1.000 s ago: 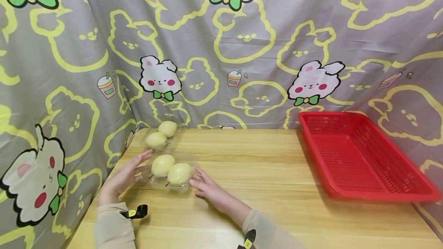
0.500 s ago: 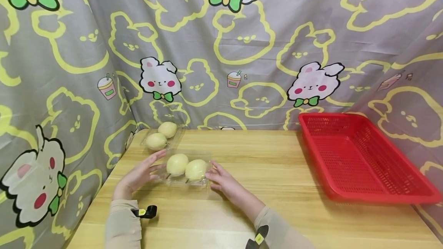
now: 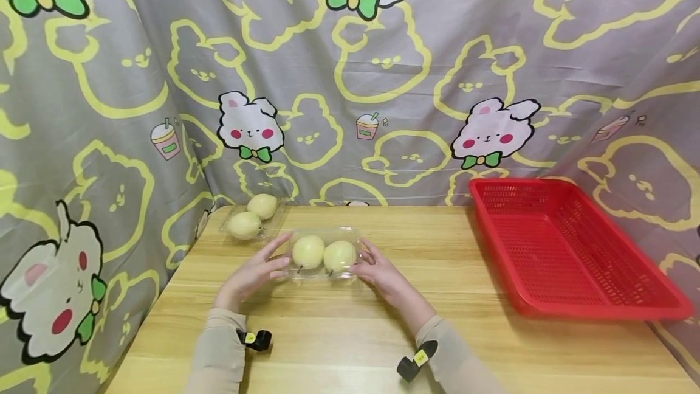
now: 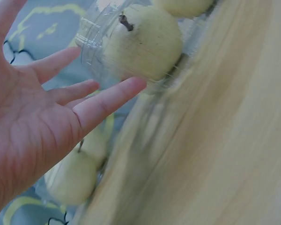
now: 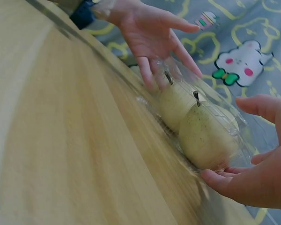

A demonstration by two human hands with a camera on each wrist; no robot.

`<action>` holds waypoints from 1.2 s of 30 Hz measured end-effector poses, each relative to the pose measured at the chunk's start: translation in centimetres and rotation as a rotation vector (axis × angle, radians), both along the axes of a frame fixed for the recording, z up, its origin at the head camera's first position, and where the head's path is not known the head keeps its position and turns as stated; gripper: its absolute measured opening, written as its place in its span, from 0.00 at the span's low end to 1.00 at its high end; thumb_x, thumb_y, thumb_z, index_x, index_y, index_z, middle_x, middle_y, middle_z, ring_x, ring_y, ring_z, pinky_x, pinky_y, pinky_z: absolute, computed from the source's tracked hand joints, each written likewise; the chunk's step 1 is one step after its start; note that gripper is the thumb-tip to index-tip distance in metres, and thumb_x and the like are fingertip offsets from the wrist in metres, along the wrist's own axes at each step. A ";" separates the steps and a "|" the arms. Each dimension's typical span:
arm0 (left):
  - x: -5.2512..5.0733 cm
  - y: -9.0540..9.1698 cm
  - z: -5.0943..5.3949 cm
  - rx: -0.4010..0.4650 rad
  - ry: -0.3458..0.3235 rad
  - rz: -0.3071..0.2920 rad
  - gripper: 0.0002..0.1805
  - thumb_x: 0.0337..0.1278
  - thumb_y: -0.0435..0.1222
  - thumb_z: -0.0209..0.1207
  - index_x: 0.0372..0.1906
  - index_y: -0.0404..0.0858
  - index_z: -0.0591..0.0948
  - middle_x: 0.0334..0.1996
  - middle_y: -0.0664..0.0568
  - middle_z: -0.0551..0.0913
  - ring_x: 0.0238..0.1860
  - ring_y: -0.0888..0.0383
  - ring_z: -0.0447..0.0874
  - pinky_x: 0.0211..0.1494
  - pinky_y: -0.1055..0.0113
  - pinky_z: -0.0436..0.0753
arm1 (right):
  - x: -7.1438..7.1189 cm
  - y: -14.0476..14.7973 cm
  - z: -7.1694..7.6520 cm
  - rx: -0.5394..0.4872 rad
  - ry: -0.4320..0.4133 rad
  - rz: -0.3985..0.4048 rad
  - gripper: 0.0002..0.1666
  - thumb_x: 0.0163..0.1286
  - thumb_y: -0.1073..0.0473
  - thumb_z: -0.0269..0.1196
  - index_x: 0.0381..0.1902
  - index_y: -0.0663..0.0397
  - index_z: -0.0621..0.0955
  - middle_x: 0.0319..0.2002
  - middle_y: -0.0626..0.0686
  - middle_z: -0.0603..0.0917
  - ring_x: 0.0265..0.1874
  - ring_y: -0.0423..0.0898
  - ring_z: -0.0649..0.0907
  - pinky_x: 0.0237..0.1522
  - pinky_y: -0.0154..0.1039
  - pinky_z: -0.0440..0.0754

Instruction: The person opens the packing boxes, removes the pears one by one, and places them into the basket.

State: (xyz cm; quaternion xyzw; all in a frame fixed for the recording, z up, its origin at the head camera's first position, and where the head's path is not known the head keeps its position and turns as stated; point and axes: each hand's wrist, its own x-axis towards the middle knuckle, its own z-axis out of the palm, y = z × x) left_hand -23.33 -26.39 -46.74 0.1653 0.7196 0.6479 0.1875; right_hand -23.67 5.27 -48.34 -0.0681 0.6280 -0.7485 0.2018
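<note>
Since the box, with two pears inside, has shifted towards the person's right over the last second, it now lies well apart from the other box at the table's far left; it has also turned, its long side now running roughly straight across the table rather than aslant; both hands have travelled with it, one at each end, so this looks like a two-handed move in progress, the box not yet let go.

The left hand is at the left end, its fingers straight and spread, tips against or just beside the plastic; the right hand is at the right end, fingers extended and relaxed rather than curled, some touching low on the box in the right wrist view; neither hand seems to wrap round it, so the hold, as I judge it, comes from pressure between the two; whether the box is slightly raised or resting on the wood I cannot tell.

The other box has stayed put, two pears in it as well; the red basket likewise sits unmoved at the right, well apart from both hands.
</note>
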 end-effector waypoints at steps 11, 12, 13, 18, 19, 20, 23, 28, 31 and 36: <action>-0.5 3.6 -0.3 -0.045 -0.017 0.009 0.50 0.61 0.37 0.62 0.78 0.57 0.43 0.78 0.36 0.37 0.75 0.34 0.52 0.69 0.49 0.71 | -1.3 2.1 -0.2 -0.017 -0.022 -0.091 0.58 0.55 0.70 0.65 0.78 0.48 0.49 0.76 0.67 0.50 0.75 0.64 0.53 0.74 0.57 0.59; -0.5 3.8 -0.3 -0.043 -0.011 0.009 0.50 0.61 0.37 0.63 0.78 0.57 0.43 0.78 0.38 0.36 0.75 0.35 0.51 0.69 0.48 0.71 | -1.4 2.3 -0.2 -0.015 -0.026 -0.098 0.58 0.56 0.70 0.65 0.78 0.47 0.49 0.76 0.67 0.50 0.76 0.64 0.52 0.74 0.57 0.58; -0.5 4.0 -0.4 -0.041 -0.002 0.011 0.50 0.60 0.36 0.63 0.78 0.57 0.43 0.78 0.40 0.35 0.75 0.35 0.50 0.69 0.47 0.71 | -1.5 2.4 -0.3 -0.018 -0.035 -0.106 0.58 0.56 0.70 0.65 0.78 0.47 0.49 0.76 0.67 0.50 0.76 0.63 0.52 0.75 0.57 0.58; -0.6 4.9 -0.7 -0.050 0.008 0.018 0.50 0.61 0.37 0.63 0.78 0.59 0.43 0.79 0.43 0.34 0.77 0.37 0.44 0.70 0.46 0.70 | -1.8 2.9 -0.2 -0.011 -0.039 -0.128 0.57 0.56 0.72 0.64 0.78 0.48 0.49 0.76 0.68 0.50 0.75 0.65 0.53 0.74 0.59 0.57; -0.6 5.1 -0.7 -0.054 0.005 0.020 0.50 0.61 0.38 0.62 0.78 0.60 0.43 0.79 0.43 0.34 0.77 0.37 0.44 0.70 0.46 0.70 | -1.9 3.0 -0.1 -0.018 -0.041 -0.134 0.57 0.56 0.72 0.64 0.78 0.48 0.49 0.76 0.68 0.50 0.75 0.65 0.54 0.74 0.59 0.58; -0.7 5.2 -0.7 -0.058 0.001 0.021 0.49 0.62 0.38 0.62 0.78 0.60 0.43 0.79 0.43 0.34 0.77 0.37 0.44 0.70 0.46 0.69 | -1.9 3.1 0.1 -0.017 -0.043 -0.138 0.56 0.57 0.72 0.63 0.78 0.49 0.49 0.76 0.67 0.51 0.74 0.65 0.55 0.74 0.59 0.58; -0.8 5.8 -0.7 -0.066 -0.003 0.029 0.49 0.62 0.39 0.62 0.77 0.62 0.43 0.79 0.42 0.35 0.77 0.38 0.44 0.71 0.45 0.68 | -2.0 3.6 0.3 -0.022 -0.059 -0.150 0.55 0.58 0.73 0.63 0.78 0.50 0.50 0.76 0.66 0.52 0.72 0.65 0.60 0.73 0.57 0.61; -1.1 6.8 -0.6 -0.065 -0.016 0.020 0.50 0.61 0.40 0.63 0.77 0.64 0.43 0.79 0.43 0.34 0.78 0.39 0.43 0.73 0.44 0.65 | -2.7 4.8 0.4 0.011 -0.085 -0.168 0.48 0.63 0.70 0.60 0.77 0.50 0.52 0.73 0.65 0.58 0.61 0.56 0.72 0.64 0.48 0.72; -1.3 7.4 -0.6 -0.061 -0.029 0.012 0.50 0.61 0.40 0.63 0.77 0.65 0.43 0.79 0.40 0.36 0.77 0.38 0.45 0.72 0.44 0.66 | -3.1 5.6 0.2 0.044 -0.085 -0.179 0.42 0.67 0.67 0.58 0.76 0.52 0.55 0.70 0.64 0.63 0.53 0.50 0.75 0.57 0.44 0.76; -1.9 8.5 -0.5 -0.043 -0.039 -0.001 0.50 0.62 0.40 0.62 0.77 0.62 0.43 0.78 0.38 0.40 0.75 0.37 0.53 0.70 0.48 0.71 | -3.6 7.0 0.2 0.044 -0.060 -0.219 0.35 0.69 0.61 0.58 0.71 0.56 0.62 0.52 0.55 0.79 0.43 0.44 0.79 0.47 0.40 0.82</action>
